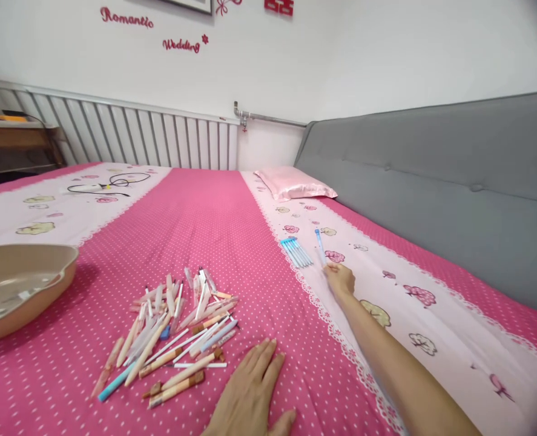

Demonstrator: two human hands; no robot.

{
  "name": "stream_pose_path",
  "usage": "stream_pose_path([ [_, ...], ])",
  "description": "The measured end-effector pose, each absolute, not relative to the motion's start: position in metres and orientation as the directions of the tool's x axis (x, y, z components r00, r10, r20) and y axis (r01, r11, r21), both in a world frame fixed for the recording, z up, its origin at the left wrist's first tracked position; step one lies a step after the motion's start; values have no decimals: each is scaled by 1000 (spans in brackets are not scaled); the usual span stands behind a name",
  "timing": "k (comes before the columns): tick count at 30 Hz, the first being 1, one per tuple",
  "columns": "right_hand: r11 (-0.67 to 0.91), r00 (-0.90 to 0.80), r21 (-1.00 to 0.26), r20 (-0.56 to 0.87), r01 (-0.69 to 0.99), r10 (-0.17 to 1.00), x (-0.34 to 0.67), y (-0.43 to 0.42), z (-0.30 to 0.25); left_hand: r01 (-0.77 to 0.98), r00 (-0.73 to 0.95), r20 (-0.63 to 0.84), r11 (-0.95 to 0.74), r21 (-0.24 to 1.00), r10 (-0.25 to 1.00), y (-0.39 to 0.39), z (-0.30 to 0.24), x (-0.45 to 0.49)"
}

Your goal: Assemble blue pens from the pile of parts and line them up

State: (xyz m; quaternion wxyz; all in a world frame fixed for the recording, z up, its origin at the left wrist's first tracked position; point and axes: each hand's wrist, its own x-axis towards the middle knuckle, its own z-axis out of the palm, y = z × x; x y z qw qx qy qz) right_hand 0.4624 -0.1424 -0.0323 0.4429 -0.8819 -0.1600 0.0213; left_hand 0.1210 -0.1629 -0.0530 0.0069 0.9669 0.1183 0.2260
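My right hand [339, 278] is stretched out over the pale strip of the bedspread, its fingers closed on the lower end of a blue-capped pen [319, 245]. Just left of that pen lies a neat row of matching blue-topped pens [296, 252], side by side. My left hand [249, 390] rests flat on the pink dotted cloth with its fingers out, holding nothing. Beside it, to the left, spreads a loose pile of pens [177, 327] in pink, white, tan and blue, many crossing one another.
A tan basin [27, 290] with something pale inside stands at the left. Farther back are a black cable [123, 180] and a pink pillow [294, 183]. A grey headboard [431, 175] borders the right side; a white radiator [127, 130] lines the wall.
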Motion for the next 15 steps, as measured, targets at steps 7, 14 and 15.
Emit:
stream_pose_path([
  [7, -540, 929, -794, 81, 278, 360, 481, -117, -46, 248, 900, 358, -968, 50, 249, -166, -45, 123],
  [14, -514, 918, -805, 92, 297, 385, 492, -109, -48, 255, 910, 322, -965, 62, 261, -166, -41, 127],
  [15, -517, 918, -803, 92, 298, 386, 493, -109, -48, 255, 913, 314, -965, 64, 262, -167, -41, 127],
])
